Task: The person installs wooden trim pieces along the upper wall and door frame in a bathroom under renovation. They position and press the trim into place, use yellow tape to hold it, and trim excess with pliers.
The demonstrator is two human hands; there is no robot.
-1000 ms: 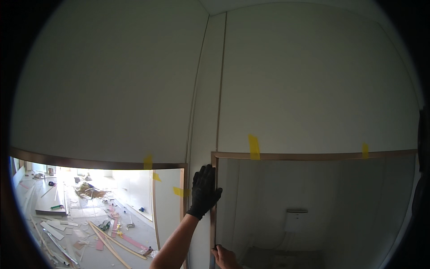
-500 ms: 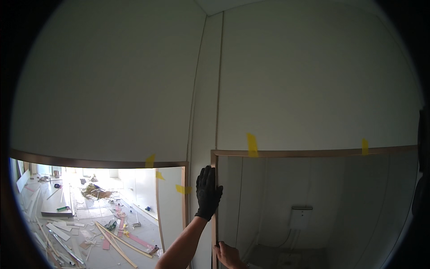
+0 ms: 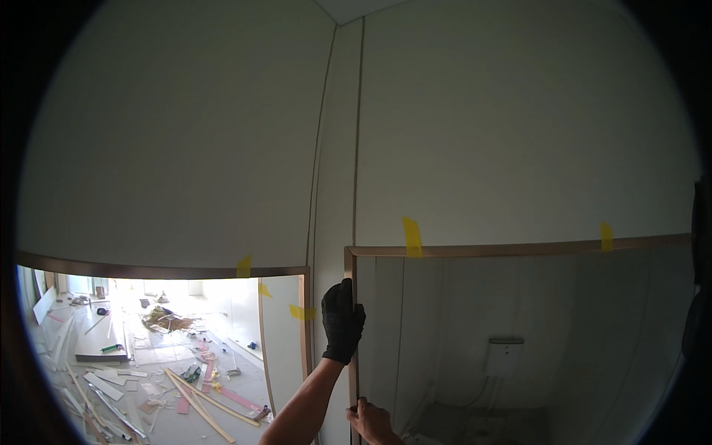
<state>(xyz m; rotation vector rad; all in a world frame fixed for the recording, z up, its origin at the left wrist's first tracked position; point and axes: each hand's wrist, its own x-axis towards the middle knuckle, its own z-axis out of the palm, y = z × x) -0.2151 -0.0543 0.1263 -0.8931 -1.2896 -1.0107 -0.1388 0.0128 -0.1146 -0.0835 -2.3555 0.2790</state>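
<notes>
A bronze-brown door frame (image 3: 351, 337) borders the dark opening on the right. My left hand (image 3: 343, 322), in a black glove, lies against its upright just below the top corner, the fingers folded round the edge. Lower on the same upright my bare right hand (image 3: 372, 423) grips the inner edge between thumb and fingers. The fingertips of both hands are partly hidden. Yellow tape (image 3: 412, 237) sticks across the frame's top piece, and a second yellow strip (image 3: 607, 236) is farther right.
A second brown frame (image 3: 305, 334) with yellow tape (image 3: 302, 313) edges the bright opening on the left. Through it, long wooden strips (image 3: 200, 408), offcuts and scraps litter the floor. A white box-shaped unit (image 3: 504, 357) hangs in the dark room. Pale wall panels (image 3: 482, 133) rise above.
My left hand's straight fingers have curled in at the frame edge. My right hand has shifted slightly, its fingers still at the upright. The whole view has moved a little.
</notes>
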